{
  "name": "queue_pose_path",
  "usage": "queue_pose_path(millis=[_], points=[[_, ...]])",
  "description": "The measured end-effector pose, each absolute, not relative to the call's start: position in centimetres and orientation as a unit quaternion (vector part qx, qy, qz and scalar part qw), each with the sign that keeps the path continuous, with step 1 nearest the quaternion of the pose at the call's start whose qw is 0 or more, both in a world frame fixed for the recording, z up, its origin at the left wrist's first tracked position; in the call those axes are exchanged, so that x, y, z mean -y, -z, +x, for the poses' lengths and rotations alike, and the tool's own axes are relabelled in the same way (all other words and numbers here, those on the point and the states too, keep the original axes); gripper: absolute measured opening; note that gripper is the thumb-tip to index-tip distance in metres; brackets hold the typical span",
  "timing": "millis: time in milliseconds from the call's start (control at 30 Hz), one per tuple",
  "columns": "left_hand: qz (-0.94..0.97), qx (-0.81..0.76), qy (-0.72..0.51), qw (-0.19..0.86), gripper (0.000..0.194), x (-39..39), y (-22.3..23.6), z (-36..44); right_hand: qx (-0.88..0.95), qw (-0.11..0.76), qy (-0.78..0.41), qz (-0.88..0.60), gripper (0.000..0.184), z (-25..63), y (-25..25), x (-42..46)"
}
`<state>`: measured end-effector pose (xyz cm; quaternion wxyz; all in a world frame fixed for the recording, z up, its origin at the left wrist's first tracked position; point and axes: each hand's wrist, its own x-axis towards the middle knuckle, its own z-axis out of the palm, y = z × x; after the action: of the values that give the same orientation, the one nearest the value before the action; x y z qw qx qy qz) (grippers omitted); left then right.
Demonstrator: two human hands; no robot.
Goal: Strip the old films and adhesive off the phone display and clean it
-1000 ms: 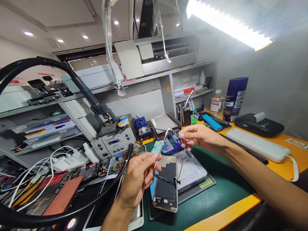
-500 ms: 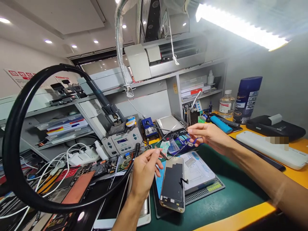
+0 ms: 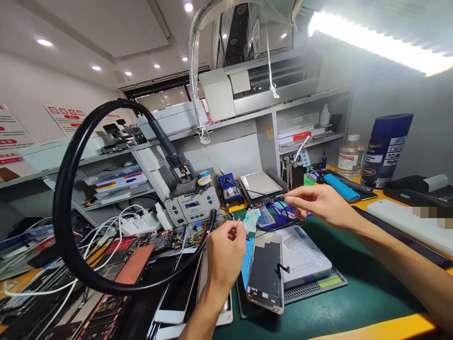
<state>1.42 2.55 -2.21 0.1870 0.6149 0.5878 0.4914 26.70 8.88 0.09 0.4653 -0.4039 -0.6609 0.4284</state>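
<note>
Above the green mat [image 3: 304,304], the left hand [image 3: 226,252] and the right hand [image 3: 323,203] have fingers closed in a pinch; what they grip I cannot tell. Between and nearer, the phone screen [image 3: 265,269] lies dark back upward, at the left of the white box [image 3: 309,257].

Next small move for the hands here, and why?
Probably lower the left hand to steady the phone panel: it's nearer than the right hand, neither hand grips the panel, and its black flex cable juts past the right edge. What either hand holds is too fine to tell.
</note>
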Motion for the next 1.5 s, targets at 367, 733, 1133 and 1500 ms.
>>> queue_pose_path(millis=[367,733,1133,1500], points=[[0.6,-0.651,-0.465,0.016,0.033,-2.8,2.2,0.8,0.711,0.489,-0.332,-0.381,0.038,24.6,1.3,-6.7],[0.6,-0.635,-0.481,0.069,0.03,-2.9,2.2,0.2,0.716,0.502,-0.308,-0.375,0.03,23.3,2.3,-6.4],[0.541,-0.537,-0.533,0.368,0.033,-3.6,1.1,-0.8,0.633,0.416,-0.51,-0.407,0.046,24.9,1.1,-8.8],[0.56,-0.558,-0.522,0.322,0.032,-4.0,1.7,-0.8,0.611,0.419,-0.55,-0.386,0.043,25.0,1.2,-8.8]])
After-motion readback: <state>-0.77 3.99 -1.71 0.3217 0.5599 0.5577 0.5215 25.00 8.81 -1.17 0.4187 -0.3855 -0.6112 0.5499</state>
